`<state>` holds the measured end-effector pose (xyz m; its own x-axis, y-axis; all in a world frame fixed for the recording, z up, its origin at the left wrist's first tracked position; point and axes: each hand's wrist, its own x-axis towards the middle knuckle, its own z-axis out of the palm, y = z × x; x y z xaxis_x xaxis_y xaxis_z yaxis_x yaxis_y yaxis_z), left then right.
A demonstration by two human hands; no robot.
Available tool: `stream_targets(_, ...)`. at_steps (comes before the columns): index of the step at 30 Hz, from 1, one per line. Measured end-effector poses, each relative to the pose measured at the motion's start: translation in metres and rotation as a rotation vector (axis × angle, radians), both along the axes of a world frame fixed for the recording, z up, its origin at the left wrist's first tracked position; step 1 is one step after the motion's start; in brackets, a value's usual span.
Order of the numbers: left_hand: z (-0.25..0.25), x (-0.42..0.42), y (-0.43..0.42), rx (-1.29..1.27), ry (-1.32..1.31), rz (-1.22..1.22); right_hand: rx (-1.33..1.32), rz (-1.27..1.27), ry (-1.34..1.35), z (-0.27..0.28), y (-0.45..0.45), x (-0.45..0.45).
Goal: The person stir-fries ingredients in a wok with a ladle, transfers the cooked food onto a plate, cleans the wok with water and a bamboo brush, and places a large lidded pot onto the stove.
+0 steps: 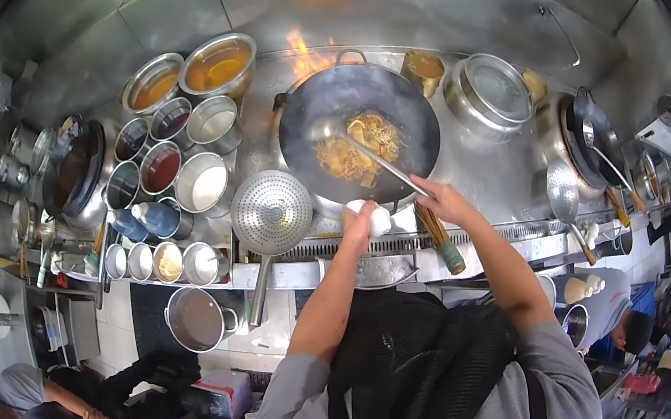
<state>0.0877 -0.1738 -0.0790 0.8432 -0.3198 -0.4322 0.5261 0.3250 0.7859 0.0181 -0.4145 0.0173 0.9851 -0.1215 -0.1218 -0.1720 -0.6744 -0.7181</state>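
A large dark wok (301, 142) sits over a burner with flames rising behind it. Noodle-like food (373, 141) with pale pieces lies in its middle. My right hand (444, 199) grips the handle of a metal ladle (384, 162), whose bowl is in the wok at the left of the food. At the wok's near edge, my left hand (360, 225) is closed around a white cloth (379, 221). Just below my right hand, a bundle of wooden sticks with a green-wrapped end (448, 256) leans over the stove's front edge.
A perforated strainer (272, 212) lies left of the wok, near metal pots of sauces (160, 167) and two bowls of orange liquid (219, 65). Lidded pots (498, 90) and another ladle (562, 192) are at the right. Other people (36, 410) are at both lower sides.
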Motion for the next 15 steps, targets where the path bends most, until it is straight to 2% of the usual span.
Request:
stream_targets(1,-0.001,0.0,0.0,-0.008,0.004,0.006,-0.298,0.194,-0.269,-0.013,-0.014,-0.016)
stream_targets(3,-0.003,-0.003,-0.001,-0.044,0.004,0.012,-0.55,0.12,-0.056,0.024,-0.024,-0.056)
stream_targets(7,0.009,-0.005,-0.004,-0.041,0.158,0.062,-0.715,0.058,-0.018,0.104,-0.03,-0.117)
stream_targets(9,0.008,-0.004,-0.002,-0.21,0.161,0.065,-0.728,-0.009,-0.02,0.148,-0.03,-0.139)
stream_targets(11,-0.004,0.001,-0.001,-0.198,0.246,0.067,-0.727,-0.036,0.072,0.2,-0.026,-0.149)
stream_targets(12,-0.003,0.004,0.001,-0.215,0.262,0.009,-0.72,-0.035,0.081,0.21,-0.023,-0.148)
stream_targets(14,-0.004,0.013,0.0,-0.22,0.292,-0.062,-0.86,-0.093,0.277,0.221,-0.021,-0.14)
stream_targets(15,-0.014,0.015,-0.004,-0.221,0.293,-0.068,-0.863,-0.067,0.255,0.21,-0.023,-0.131)
